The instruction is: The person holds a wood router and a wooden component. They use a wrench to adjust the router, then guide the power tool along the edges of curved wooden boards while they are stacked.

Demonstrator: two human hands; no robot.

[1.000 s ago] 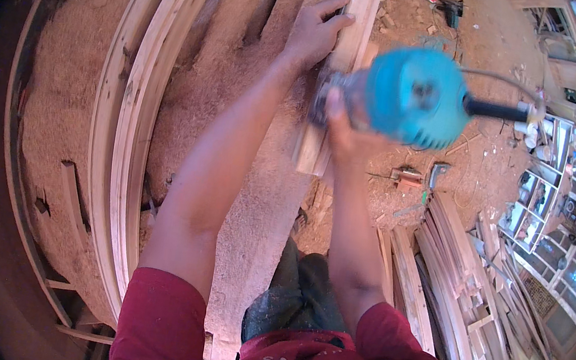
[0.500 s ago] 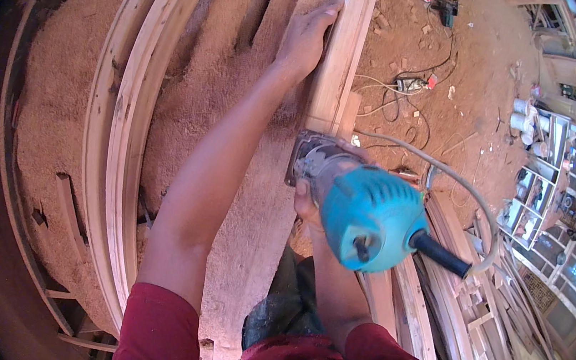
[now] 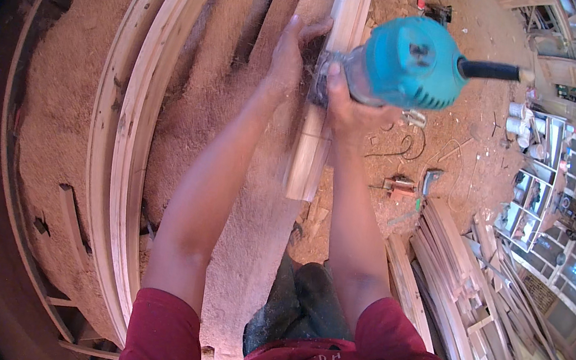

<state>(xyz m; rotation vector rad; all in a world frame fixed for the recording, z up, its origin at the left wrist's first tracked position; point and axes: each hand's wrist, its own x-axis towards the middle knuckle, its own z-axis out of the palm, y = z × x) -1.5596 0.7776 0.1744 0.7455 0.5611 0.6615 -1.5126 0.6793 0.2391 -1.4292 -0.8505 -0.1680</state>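
Observation:
My right hand (image 3: 353, 115) is wrapped round the lower body of a teal electric router (image 3: 417, 63), thumb along its clear housing. The router lies tilted, its base against the side of a long pale wooden beam (image 3: 307, 157), and its black cord sleeve points right. My left hand (image 3: 289, 61) is open beside the beam's left side, just left of the router base. Its fingers are spread, and one reaches toward the beam's edge; whether it touches is hard to tell. The beam rests along the right edge of a sawdust-covered bench (image 3: 240, 246).
Two long moulded wooden pieces (image 3: 135, 104) lie on the left of the bench. Stacked timber strips (image 3: 447, 261) are at the lower right. An orange-and-grey tool (image 3: 400, 187) sits on the dusty floor near loose cables. White window frames (image 3: 547, 176) stand far right.
The router has moved away from me along the beam in my right hand, uncovering the beam's near end. My left hand has loosened from the beam and shifted slightly left and nearer.

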